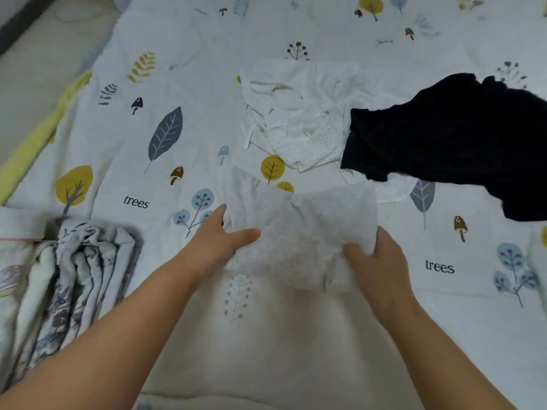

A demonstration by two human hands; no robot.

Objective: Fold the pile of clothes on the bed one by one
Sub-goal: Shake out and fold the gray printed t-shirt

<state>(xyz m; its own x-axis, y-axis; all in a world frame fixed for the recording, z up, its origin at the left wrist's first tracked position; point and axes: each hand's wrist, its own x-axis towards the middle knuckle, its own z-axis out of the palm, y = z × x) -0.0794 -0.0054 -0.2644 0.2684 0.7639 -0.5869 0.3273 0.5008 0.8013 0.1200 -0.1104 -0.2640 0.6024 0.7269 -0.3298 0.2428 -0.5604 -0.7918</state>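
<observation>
- Grey-white knit garment (pixel 299 229) lies at the centre of the view on the printed bedsheet (pixel 165 54), its far half spread flat and its near half bunched between the two hands
- Left hand (pixel 219 238) pinches the garment's left edge, thumb on top and fingers tucked under the cloth; right hand (pixel 376 258) grips the near right corner, fingers curled round the fabric
- Cloth this thin and limp could sag in the middle if the hands lift at different heights, which would leave the fold skewed or creased
- Bunched near edge, at about 6 o'clock of the garment, may get trapped inside the fold unless it is smoothed out first
- Unfolded clothes wait close by: a white dotted heap (pixel 296 122) at 12 o'clock and a black garment (pixel 444 137) at 2 o'clock; a wide sweep of the right hand might drag the dotted hem, which sits just beside the grey-white piece
- Folded stack (pixel 74 276) at 9 o'clock, near the left forearm, looks loose; a careless elbow could topple it
- Pale cloth on a pale sheet makes edges hard to match
</observation>
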